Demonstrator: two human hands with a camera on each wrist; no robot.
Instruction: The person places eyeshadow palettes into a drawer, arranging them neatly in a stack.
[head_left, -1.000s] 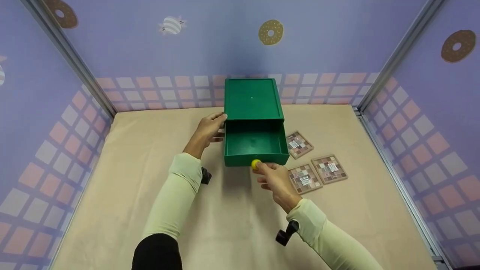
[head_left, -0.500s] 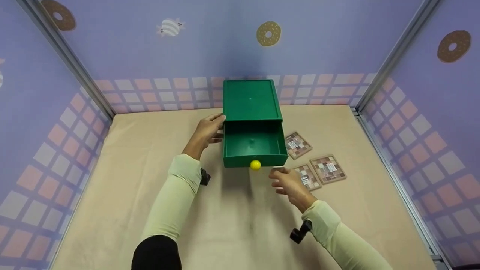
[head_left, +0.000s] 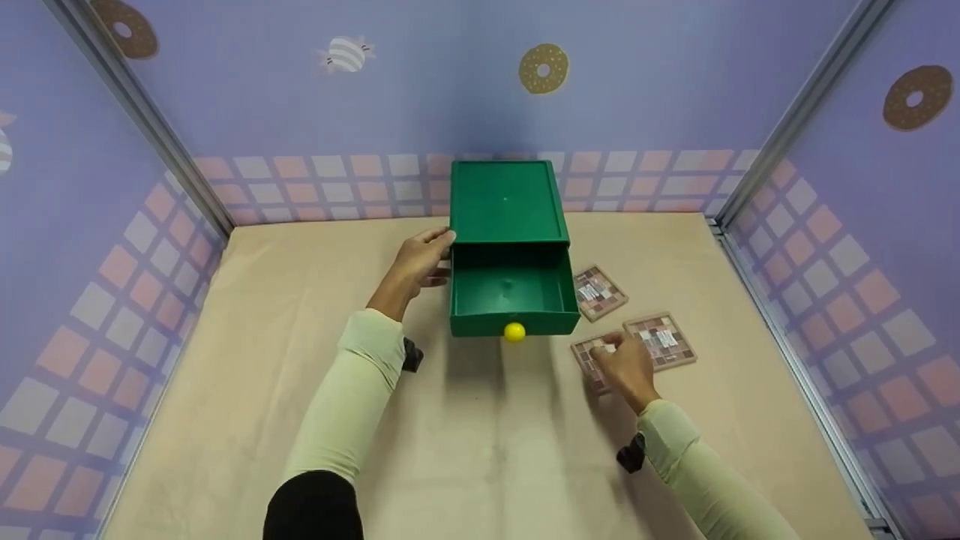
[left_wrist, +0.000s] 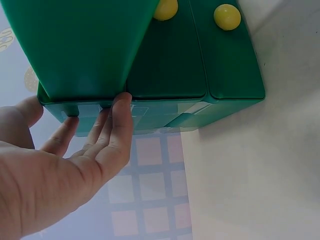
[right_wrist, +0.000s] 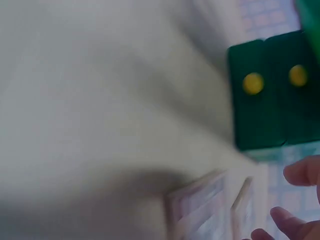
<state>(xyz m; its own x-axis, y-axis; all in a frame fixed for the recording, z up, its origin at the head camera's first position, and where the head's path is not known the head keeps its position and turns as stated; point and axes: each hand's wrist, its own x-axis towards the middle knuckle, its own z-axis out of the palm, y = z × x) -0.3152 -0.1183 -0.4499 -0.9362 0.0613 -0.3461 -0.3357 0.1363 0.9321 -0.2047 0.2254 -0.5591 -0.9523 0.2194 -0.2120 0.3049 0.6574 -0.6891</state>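
Note:
A green plastic drawer cabinet [head_left: 506, 199] stands against the back wall. Its top drawer [head_left: 480, 325] is pulled out, showing a bare green inside and a round yellow knob [head_left: 514, 332] in front. My left hand [head_left: 418, 259] rests on the cabinet's left side; in the left wrist view its extended fingers [left_wrist: 120, 130] touch the side wall. My right hand [head_left: 628, 367] is over the nearest square mosaic-patterned tile [head_left: 586, 354], covering part of it. In the right wrist view the fingers [right_wrist: 302, 172] are apart, with the blurred tile [right_wrist: 200, 210] beyond them.
Two more mosaic-patterned squares with white labels lie on the beige tabletop: one right [head_left: 667, 339], one farther back [head_left: 600, 292] beside the drawer. Lower drawers with yellow knobs [left_wrist: 227, 17] sit beneath the pulled-out one. Patterned walls [head_left: 300, 112] enclose the table.
My right hand has let go of the yellow knob and moved right to the nearest mosaic-patterned square. The drawer stays pulled out, and my left hand keeps its place on the cabinet.

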